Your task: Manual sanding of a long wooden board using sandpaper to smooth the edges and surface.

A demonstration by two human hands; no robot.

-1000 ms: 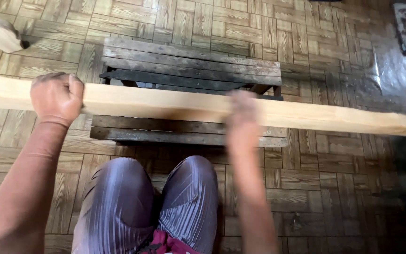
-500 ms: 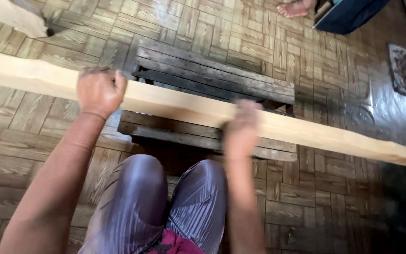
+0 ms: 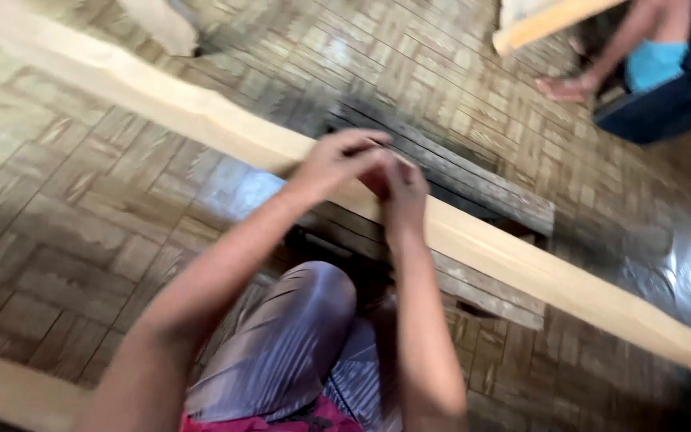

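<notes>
Both hands meeting over a pale plank.

Fingers of left hand point(image 3: 333, 160) and right hand point(image 3: 397, 186) bunched together, touching, seemingly resting on the long light wooden plank point(image 3: 521, 264); grip too blurred to tell. Plank lying diagonally across a dark slatted wooden stool point(image 3: 473, 180), on parquet floor point(image 3: 65, 232). Another person's arm point(image 3: 601, 64) far right.

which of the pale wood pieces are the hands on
The long pale plank running diagonally across the dark slatted bench; both hands, left hand and right hand, meet on it. The other pale pieces lie apart, untouched.
</notes>
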